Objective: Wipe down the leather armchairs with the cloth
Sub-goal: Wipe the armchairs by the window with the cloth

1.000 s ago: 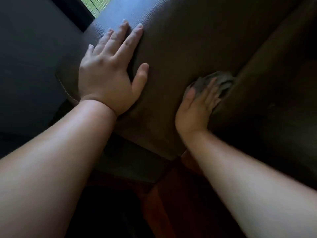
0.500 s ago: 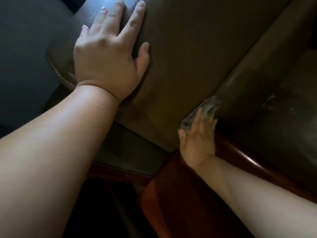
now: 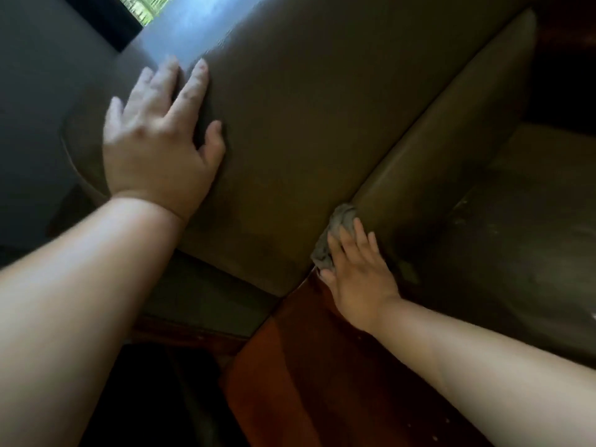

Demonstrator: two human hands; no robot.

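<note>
The brown leather armchair back (image 3: 306, 108) fills the middle of the view. My left hand (image 3: 158, 146) lies flat on its upper left part, fingers spread and straight. The small crumpled grey cloth (image 3: 338, 227) sits at the lower corner of the back panel, in the seam where it meets a rounded leather roll (image 3: 451, 130). My right hand (image 3: 358, 272) presses on the cloth with straight fingers, which cover its lower half.
Reddish wooden frame (image 3: 290, 366) runs below the leather corner under my right wrist. A scuffed leather cushion surface (image 3: 522, 227) lies to the right. A grey wall (image 3: 38, 91) and a strip of bright window (image 3: 142, 4) are at upper left.
My right hand slid the cloth down along the seam to the panel's lower corner by the wood. My left hand stayed flat on the leather back.
</note>
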